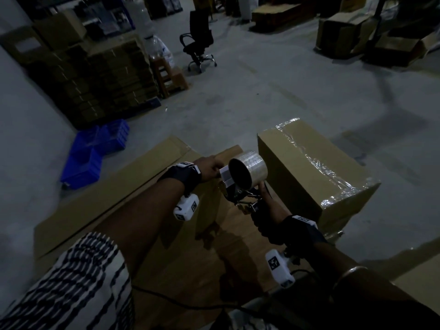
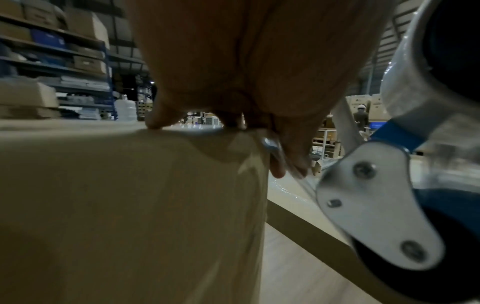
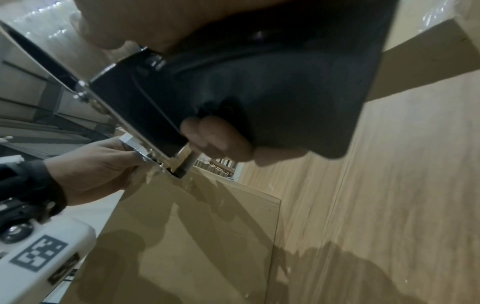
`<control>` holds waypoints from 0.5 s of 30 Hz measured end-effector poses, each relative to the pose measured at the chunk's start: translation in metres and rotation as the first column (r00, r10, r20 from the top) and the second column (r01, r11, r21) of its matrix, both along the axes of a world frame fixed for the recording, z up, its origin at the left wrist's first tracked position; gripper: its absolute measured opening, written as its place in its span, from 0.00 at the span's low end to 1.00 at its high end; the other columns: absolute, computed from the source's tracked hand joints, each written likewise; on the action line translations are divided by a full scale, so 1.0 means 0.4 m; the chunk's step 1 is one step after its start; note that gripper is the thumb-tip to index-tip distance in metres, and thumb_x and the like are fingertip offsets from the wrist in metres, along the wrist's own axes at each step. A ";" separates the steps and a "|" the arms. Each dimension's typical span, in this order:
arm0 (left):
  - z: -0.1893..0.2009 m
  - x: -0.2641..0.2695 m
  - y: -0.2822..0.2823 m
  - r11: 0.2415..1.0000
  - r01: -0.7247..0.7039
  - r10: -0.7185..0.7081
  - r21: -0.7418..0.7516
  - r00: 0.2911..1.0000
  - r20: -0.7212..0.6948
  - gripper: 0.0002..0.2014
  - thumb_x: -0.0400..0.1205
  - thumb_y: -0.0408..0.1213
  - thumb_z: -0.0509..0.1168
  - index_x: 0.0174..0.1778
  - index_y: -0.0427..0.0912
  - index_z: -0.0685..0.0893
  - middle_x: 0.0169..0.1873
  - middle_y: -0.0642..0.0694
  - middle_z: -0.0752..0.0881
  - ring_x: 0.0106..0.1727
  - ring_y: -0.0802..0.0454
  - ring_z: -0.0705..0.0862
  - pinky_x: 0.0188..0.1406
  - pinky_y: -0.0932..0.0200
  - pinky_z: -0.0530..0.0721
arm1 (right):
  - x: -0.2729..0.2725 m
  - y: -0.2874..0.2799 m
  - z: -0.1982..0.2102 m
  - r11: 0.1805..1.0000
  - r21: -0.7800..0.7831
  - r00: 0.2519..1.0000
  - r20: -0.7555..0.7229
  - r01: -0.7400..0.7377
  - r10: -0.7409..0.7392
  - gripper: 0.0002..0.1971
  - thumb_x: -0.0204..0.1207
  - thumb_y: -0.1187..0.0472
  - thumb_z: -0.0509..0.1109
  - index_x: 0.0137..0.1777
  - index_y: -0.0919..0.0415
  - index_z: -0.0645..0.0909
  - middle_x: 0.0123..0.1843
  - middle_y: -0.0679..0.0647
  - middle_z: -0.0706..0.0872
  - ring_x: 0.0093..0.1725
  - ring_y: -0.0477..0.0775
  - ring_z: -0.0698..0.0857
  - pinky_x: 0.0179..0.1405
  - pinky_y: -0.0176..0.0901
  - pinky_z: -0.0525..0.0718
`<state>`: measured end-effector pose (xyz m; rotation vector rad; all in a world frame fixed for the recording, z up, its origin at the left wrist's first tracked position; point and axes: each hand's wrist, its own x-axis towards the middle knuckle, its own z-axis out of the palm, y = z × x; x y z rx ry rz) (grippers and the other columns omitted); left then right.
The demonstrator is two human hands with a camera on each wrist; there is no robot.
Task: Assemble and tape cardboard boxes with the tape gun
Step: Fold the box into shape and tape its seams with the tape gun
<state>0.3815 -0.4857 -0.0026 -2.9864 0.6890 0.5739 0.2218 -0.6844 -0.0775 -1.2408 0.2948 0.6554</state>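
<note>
Head view puts the tape gun [image 1: 240, 184] in the middle of our work, raised over the near box [image 1: 209, 210] that stands in front of us on flat cardboard sheets [image 1: 107, 186] spread across the floor. Our right hand [image 1: 269, 210] has its grip clenched around the gun's black handle, with the clear tape roll [image 1: 247, 169] pointing up and away from us. In the right wrist view the fingers [image 3: 218, 142] wrap the handle and the gun's front end sits at the top far edge of the box.

Our left hand [image 1: 207, 165] reaches to that same edge. In the left wrist view its fingertips [image 2: 158, 121] rest on the top of the cardboard and the other fingers curl down over the corner, just beside the gun's metal side plate [image 2: 374, 203]. We read this grip as holding the box edge, perhaps pinning the tape end there, though the tape end itself is too blurred to make out.

To our right stands a finished box [image 1: 316, 172], its top seam covered in shiny tape. Farther off we see blue crates [image 1: 95, 151], stacked cartons on a pallet [image 1: 100, 75] and an office chair [image 1: 200, 41].

We judge the step in hand to be starting a tape run on the near box. The next move likely calls for steady downward pressure while we draw the gun toward us along the seam, with the left hand keeping the box from sliding.
</note>
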 end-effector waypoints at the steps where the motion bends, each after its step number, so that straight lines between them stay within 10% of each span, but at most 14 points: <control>1: -0.002 -0.004 -0.001 1.000 -0.007 0.007 -0.012 1.000 0.017 0.19 0.86 0.39 0.61 0.73 0.43 0.78 0.75 0.36 0.73 0.74 0.39 0.73 0.66 0.52 0.73 | 0.001 0.002 -0.001 1.000 0.001 1.000 -0.008 0.001 -0.001 0.43 0.61 0.10 0.55 0.29 0.56 0.75 0.25 0.50 0.64 0.22 0.48 0.56 0.24 0.40 0.55; 9: -0.015 -0.039 0.002 0.992 -0.105 0.107 -0.068 0.994 0.025 0.20 0.79 0.44 0.61 0.68 0.56 0.81 0.78 0.43 0.71 0.81 0.44 0.65 0.72 0.26 0.64 | 0.012 0.024 -0.009 0.998 -0.003 0.998 -0.009 0.061 -0.061 0.37 0.64 0.12 0.54 0.24 0.44 0.84 0.26 0.52 0.63 0.22 0.50 0.56 0.24 0.41 0.55; 15: -0.024 -0.045 0.016 0.965 -0.103 0.111 -0.242 0.994 0.020 0.09 0.81 0.42 0.66 0.56 0.54 0.86 0.55 0.48 0.82 0.61 0.44 0.80 0.67 0.36 0.73 | 0.040 0.024 -0.051 0.988 -0.127 0.995 -0.010 0.094 -0.096 0.45 0.52 0.07 0.56 0.28 0.53 0.78 0.25 0.51 0.66 0.23 0.51 0.59 0.24 0.43 0.57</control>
